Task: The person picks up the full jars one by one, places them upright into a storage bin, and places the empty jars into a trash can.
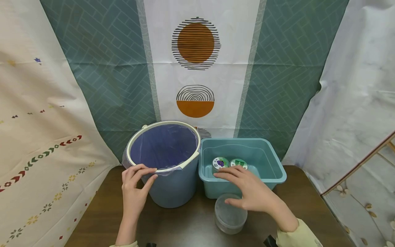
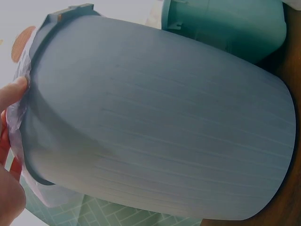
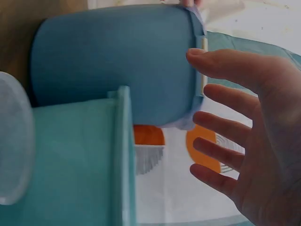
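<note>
A blue-grey trash can (image 1: 174,192) with a cream rim ring (image 1: 132,142) is lined with a thin translucent trash bag (image 1: 163,144). My left hand (image 1: 134,188) grips its near rim, index finger along the top and thumb outside, against the bag's folded edge (image 2: 21,106). Held over the front of a teal basin (image 1: 271,156), my right hand (image 1: 247,188) has spread fingers and nothing in them. Inside the basin sit two round containers with printed lids, one purple-flowered (image 1: 220,162), one green (image 1: 239,163). The right hand partly hides them.
A clear round tub (image 1: 228,219) with a frosted lid stands on the dark wooden table (image 1: 182,226), just in front of the basin. The trash can and basin stand side by side before a patterned cloth backdrop (image 1: 123,68). Printed cloths hang at both sides.
</note>
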Demonstrator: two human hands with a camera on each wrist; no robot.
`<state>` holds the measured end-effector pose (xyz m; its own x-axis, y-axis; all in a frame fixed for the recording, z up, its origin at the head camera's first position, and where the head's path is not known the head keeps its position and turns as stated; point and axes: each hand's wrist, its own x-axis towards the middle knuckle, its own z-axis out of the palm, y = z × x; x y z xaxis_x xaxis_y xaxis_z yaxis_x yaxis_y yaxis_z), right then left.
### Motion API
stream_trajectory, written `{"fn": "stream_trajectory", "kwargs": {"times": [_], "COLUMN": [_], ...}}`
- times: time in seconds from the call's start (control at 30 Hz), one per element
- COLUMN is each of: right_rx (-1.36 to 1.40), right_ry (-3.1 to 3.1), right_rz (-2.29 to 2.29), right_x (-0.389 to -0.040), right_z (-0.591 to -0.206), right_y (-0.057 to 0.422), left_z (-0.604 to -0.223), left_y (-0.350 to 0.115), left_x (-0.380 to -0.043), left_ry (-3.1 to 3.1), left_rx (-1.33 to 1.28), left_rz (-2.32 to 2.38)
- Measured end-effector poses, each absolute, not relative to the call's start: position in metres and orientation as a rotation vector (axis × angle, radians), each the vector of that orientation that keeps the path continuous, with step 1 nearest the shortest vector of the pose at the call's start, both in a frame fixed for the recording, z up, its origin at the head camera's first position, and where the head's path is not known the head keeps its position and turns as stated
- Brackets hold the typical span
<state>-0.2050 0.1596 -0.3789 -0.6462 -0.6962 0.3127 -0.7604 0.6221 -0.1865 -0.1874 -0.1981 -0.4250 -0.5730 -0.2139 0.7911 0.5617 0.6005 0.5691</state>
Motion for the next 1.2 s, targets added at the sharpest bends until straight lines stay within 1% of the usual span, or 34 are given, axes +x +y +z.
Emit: {"fn": "stream_trajectory", "kwargs": {"times": [0.3, 0.67, 0.93, 1.2], "right_rx": [1.216, 1.193, 1.167, 1.146], "right_ry": [-2.745, -2.893, -2.993, -3.034], "right_rz": [0.488, 0.527, 0.531, 0.444], "right_x": [-0.196, -0.206, -0.215, -0.214], "right_z": [-0.421, -0.468, -0.484, -0.492], "right_y": [0.164, 0.164, 0.159, 0.154], "left_z": [-0.429, -0.427, -0.430, -0.427], "left_y": [-0.198, -0.197, -0.199, -0.198], "left_x": [-0.193, -0.189, -0.190, -0.189], "left_ry": [-1.877, -1.908, -1.905, -1.894], "left_rx": [-0.300, -0.278, -0.272, -0.296], "left_rz": [-1.042, -1.068, -1.071, -1.045]}}
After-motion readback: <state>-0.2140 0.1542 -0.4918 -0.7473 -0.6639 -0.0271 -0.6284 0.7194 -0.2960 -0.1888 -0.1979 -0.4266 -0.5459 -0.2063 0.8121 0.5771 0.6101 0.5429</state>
